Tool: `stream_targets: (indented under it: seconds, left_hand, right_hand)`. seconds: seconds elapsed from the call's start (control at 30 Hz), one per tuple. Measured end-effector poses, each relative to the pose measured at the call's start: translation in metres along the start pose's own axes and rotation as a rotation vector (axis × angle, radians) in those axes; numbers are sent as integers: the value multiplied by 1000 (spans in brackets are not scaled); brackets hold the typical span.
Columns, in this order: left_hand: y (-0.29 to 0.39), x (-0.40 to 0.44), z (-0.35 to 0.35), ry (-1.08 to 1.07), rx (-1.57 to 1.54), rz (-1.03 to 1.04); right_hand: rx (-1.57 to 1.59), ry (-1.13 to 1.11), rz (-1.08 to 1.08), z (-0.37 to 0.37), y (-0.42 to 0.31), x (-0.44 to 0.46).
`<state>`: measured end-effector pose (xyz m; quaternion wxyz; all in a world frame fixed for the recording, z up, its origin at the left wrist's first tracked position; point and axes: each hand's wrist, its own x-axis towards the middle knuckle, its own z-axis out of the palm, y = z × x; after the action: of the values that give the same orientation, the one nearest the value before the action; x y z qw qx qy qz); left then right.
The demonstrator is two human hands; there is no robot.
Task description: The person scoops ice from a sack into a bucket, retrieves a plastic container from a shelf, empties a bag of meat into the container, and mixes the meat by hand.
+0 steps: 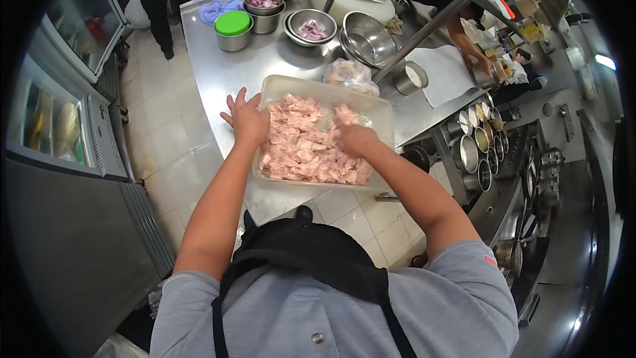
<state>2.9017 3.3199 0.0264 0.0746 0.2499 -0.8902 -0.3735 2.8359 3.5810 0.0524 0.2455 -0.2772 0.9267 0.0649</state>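
Observation:
A translucent plastic tub (387, 119) full of raw, pale pink meat pieces (298, 139), which look like chicken, sits on the steel table in front of me. My left hand (248, 121) rests against the tub's left wall, its fingers spread outward. Inside the tub at the right, my right hand (358, 140) is down in the meat. Its fingers are hidden and smeared by motion, so I cannot tell how firmly they close. Some meat just beyond that hand looks blurred too. Behind the tub lies a clear plastic bag (351, 77) with pale contents.
Steel bowls with chopped onion (311, 29), a green-lidded container (233, 24) and a large steel bowl (369, 38) stand farther back. A metal post (424, 36) rises at the right. Another person's arm (467, 43) works there. Several sauce pots (467, 152) line the right counter.

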Motion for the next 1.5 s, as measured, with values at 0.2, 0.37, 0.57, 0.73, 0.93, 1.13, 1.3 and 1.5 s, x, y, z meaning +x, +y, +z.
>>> stream_targets:
  seconds: [0.2,0.37,0.57,0.73,0.93,1.13,1.3,1.5]
  left_hand:
    - [1,-3,2,34,-18,-16]
    - [5,-9,7,142,-19,-40]
    - [8,-10,6,136,-136,-81]
    - [10,-9,3,8,-33,31]
    - [3,-6,5,-73,-141,-34]
    - [1,-5,0,13,-65,55]
    - [6,-4,1,6,-67,35]
    - [-1,-1,8,-19,-123,-13]
  right_hand:
    - [71,232,176,14,57,25]
    - [-249,-158,-58,35,61,12]
    - [909,-211,593,44,9,-27]
    - [1757,-235,441,49,-29,26]
    - [74,190,-217,-11,-91,16]
    - [96,44,-392,32,-78,-5]
    - [-155,-185,-248,7,-21,-48]
    - [20,148,-353,-42,-99,-49]
